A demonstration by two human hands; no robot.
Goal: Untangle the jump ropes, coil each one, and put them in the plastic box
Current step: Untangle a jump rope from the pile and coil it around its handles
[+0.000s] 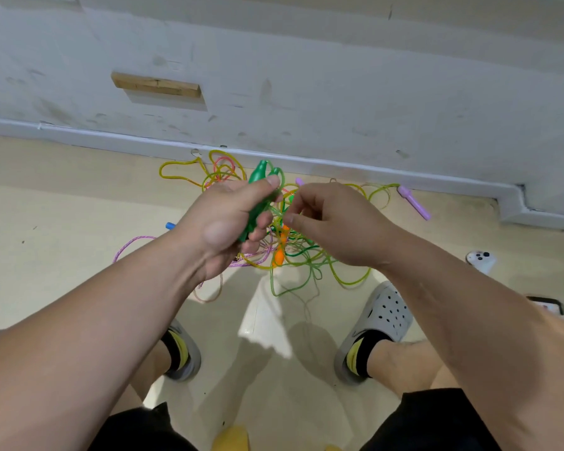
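Left hand [228,219] grips the paired green handles [259,173], long axis tipped toward the wall, while the right hand [336,222] just right of them pinches their green cord [282,205] in its fingers [302,197], above the floor tangle [306,255].

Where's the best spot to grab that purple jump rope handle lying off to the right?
Likely the middle of the purple handle, pinched across its barrel from above and the near side: it lies flat and slanted on the floor, the baseboard close behind, its rope leaving the far-left end.
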